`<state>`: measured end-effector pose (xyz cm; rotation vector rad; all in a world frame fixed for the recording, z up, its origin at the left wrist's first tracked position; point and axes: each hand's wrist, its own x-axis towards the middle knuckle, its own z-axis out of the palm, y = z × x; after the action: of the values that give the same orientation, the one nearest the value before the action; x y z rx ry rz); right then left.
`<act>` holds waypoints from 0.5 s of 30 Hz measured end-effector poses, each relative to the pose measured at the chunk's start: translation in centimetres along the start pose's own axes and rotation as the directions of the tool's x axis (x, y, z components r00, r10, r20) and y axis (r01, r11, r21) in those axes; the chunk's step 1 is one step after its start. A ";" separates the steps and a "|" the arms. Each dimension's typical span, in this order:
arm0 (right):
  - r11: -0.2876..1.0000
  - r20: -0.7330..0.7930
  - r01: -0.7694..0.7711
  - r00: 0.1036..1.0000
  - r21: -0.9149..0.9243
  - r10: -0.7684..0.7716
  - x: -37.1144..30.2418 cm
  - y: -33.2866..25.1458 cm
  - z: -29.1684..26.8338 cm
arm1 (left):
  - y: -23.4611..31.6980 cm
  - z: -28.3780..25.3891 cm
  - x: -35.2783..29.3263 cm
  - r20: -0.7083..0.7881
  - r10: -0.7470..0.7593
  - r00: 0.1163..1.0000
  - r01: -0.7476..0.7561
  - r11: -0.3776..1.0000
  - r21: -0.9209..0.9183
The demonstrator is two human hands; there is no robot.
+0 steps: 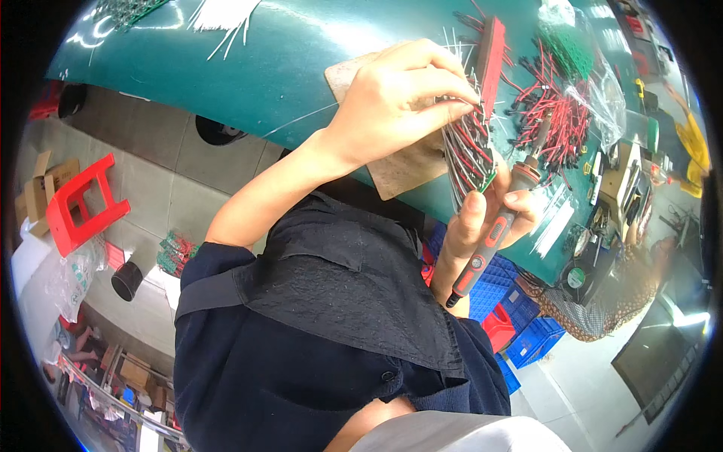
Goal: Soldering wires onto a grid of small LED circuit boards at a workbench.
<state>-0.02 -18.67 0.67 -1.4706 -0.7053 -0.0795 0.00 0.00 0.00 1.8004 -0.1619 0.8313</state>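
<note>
My left hand point(398, 99) reaches over the bench with thumb and forefinger pinched at the upper end of a row of red, black and white wires point(468, 147). A long red bar point(492, 64) rises just beyond those fingertips. My right hand point(482, 218) grips a soldering iron point(488, 245) with a grey and orange handle, its collar pointing up and away. The thumb of that hand also touches the lower end of the wire row, beside a small green circuit board edge point(488, 181). The exact contact at the left fingertips is too small to make out.
Under the wires lies a brown board point(399, 169) on the green bench point(286, 45). Red and black wire bundles point(553, 113) and a clear plastic bag point(602, 98) sit at the right. White wires point(222, 15) lie far left. Blue crates point(531, 331) and a red stool point(86, 203) stand below.
</note>
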 end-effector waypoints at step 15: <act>0.996 -0.056 0.090 0.994 -0.022 -0.091 0.4 -0.1 -1.3 | -0.1 1.8 0.7 0.041 0.240 0.970 -0.243 0.967 0.081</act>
<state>0.72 -19.74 1.00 -1.4490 -0.7261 -0.1975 1.38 -1.31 0.08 1.8988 -0.3773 0.9953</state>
